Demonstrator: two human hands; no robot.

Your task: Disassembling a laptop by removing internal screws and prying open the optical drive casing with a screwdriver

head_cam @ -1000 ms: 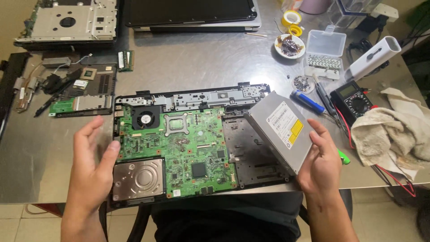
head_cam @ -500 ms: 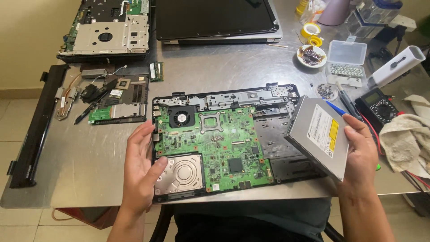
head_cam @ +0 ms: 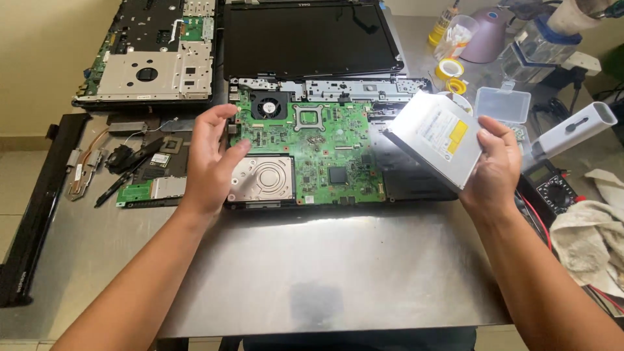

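Two hands up over the steel tabletop (head_cam: 325, 273), both mine. Right hand (head_cam: 497, 166) has its grip closed on the silver optical drive (head_cam: 435, 136), holding it by the near right corner, tilted, lifted off the open laptop base (head_cam: 416, 185). Compared with a second ago the drive sits higher and further left, over the empty bay; I'd judge it fully free of the chassis. Left hand (head_cam: 211, 159) is open, fingers spread wide, holding nothing, hovering at the left edge of the green motherboard (head_cam: 312, 149), just beside the hard disk (head_cam: 263, 179); earlier it sat nearer me. Further right: multimeter (head_cam: 552, 188), rag (head_cam: 595, 240). Far: detached screen panel (head_cam: 305, 39), second chassis (head_cam: 153, 55) far left.
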